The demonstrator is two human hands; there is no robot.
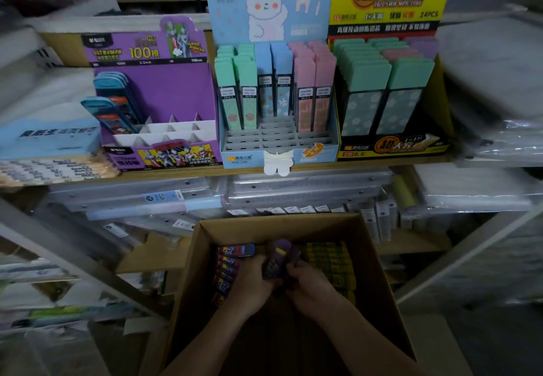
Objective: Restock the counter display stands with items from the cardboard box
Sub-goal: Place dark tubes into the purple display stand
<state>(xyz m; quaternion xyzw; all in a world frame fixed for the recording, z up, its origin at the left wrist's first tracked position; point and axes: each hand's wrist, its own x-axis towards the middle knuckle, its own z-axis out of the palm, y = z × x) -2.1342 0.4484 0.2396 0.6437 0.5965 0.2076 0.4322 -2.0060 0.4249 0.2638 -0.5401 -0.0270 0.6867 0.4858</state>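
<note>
Fingers (294, 270) seemingly around dim packs (278, 258)

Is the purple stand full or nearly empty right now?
Nearly empty: the purple stand holds a few blue cases at its left; other white slots sit bare.

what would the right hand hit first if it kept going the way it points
The purple pack, which the right hand grips. Past that it points up-left toward the red packs in the cardboard box, though depth is unclear.
</note>
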